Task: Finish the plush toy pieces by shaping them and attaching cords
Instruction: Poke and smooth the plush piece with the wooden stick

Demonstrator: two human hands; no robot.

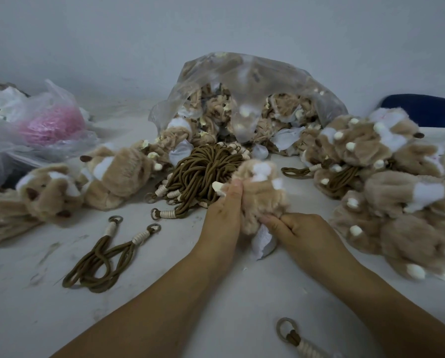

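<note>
A tan and white plush toy piece (261,192) is held over the middle of the table between both hands. My left hand (222,210) grips its left side, thumb pressed into the fur near a cream ear tip. My right hand (297,229) pinches its lower edge, where a white fabric label (262,242) hangs out. Behind the piece lies a heap of brown cords (205,174) with cream wrapped ends and metal rings. Two loose brown cords (105,262) lie on the table to the left.
A clear plastic bag (244,99) of plush pieces sits at the back centre. More plush pieces are piled at right (397,189) and left (61,189). A bag with pink material (52,125) is at far left. A ringed cord end (293,337) lies near the front edge.
</note>
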